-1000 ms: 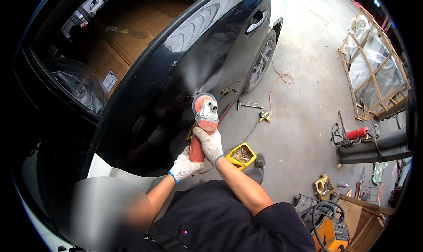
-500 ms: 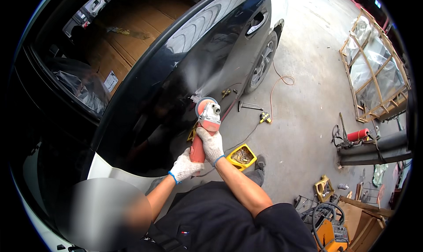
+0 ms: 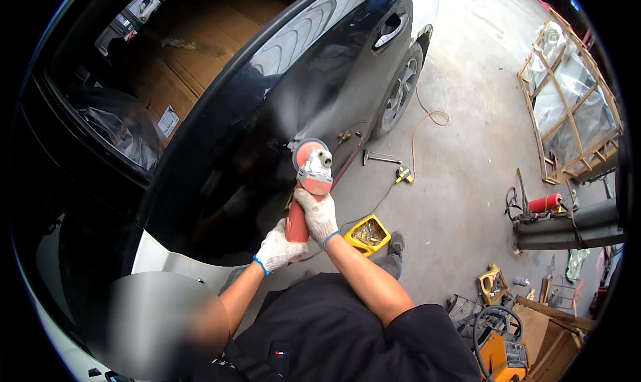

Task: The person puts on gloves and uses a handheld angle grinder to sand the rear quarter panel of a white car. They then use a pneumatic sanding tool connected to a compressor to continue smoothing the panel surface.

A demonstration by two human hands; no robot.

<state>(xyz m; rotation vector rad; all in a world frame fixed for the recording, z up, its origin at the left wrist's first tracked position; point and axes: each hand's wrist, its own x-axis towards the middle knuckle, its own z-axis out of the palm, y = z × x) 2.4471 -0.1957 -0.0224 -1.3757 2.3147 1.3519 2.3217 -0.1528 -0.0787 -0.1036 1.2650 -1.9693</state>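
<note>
Both my gloved hands grip a red angle grinder [image 3: 300, 215] with a round disc [image 3: 310, 155] at its far end. My left hand [image 3: 279, 248] is closed round the rear of its body. Closer to the silver head, my right hand [image 3: 318, 215] wraps the front of the body. The disc is at the black car door [image 3: 227, 175], beside a scuffed, pale patch [image 3: 294, 142]; I cannot tell whether it touches. Whitish streaks fan out on the door above that patch. White knit gloves with blue cuffs cover my fingers.
A yellow container of small metal parts [image 3: 367, 235] stands on the floor by my foot. Cables, a yellow-black plug block [image 3: 404, 175] and a T-handled metal tool [image 3: 380, 157] lie beyond it. Right are a wooden crate [image 3: 567, 108], a red cylinder [image 3: 544, 203] and an orange machine [image 3: 502, 356].
The grinder's head has shifted slightly up and left along the door, and its disc faces me a little more. Both hands keep their hold.
</note>
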